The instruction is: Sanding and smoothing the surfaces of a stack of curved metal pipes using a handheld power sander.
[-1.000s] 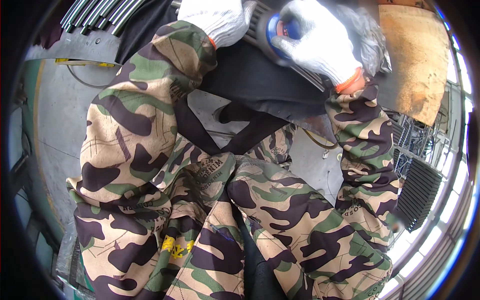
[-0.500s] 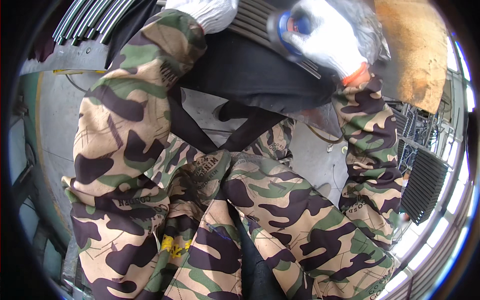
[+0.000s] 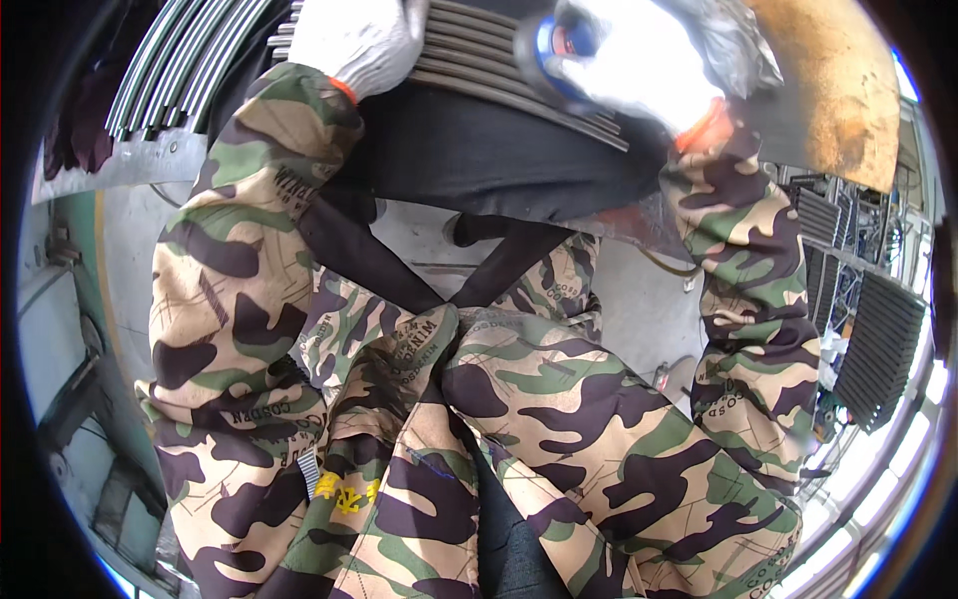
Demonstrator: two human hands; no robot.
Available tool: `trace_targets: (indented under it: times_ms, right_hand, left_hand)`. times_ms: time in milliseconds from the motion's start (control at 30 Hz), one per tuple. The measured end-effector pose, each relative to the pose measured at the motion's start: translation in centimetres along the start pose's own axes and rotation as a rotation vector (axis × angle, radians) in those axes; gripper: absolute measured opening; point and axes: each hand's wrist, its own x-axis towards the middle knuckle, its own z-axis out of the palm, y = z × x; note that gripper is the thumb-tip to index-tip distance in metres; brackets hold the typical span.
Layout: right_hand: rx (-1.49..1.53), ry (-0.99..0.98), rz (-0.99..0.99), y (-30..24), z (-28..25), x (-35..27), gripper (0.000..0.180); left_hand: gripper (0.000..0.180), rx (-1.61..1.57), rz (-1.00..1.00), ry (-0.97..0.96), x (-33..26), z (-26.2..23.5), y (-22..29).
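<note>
A row of grey metal rods lies side by side on black cloth at the far edge of view. My left hand, in a white knitted glove, is over the left part of these rods and touches them. Its fingers are mostly cut off by the upper edge. My right hand, also gloved in white, is closed around a round blue tool with a reddish part. The tool is at the right part of the rods; motion smears it, so its exact kind is unclear.
Another batch of shiny rods lies at the far left, next to dark cloth. Clear plastic sheeting and a stained brown board are at the far right. Stacked dark bars stand beyond my right arm.
My left hand has moved left and nearer along the rods, uncovering more of them. My right hand has shifted slightly left and farther away with the blue tool. The view has shifted a little.
</note>
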Motion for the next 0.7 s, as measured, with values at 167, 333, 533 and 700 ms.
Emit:
trace_targets:
  times_ms: [167,333,533,700]
  right_hand:
    - [-0.01,-0.021,0.043,1.0,0.0,0.0,0.031]
    - [-0.011,-0.089,0.09,0.2,-0.3,-0.4,0.03]
    - [-0.014,-0.062,0.055,0.0,0.0,-0.9,0.029]
    - [0.0,0.028,-0.032,-1.4,0.9,1.4,0.029]
  left_hand:
    - [0.051,0.015,0.027,-0.105,-1.3,0.0,0.2]
    - [0.052,0.004,0.019,-0.12,-1.1,0.4,0.5]
    - [0.052,-0.02,0.04,-0.125,-0.2,1.2,1.3]
    - [0.052,-0.01,0.007,-0.122,0.4,1.0,0.6]
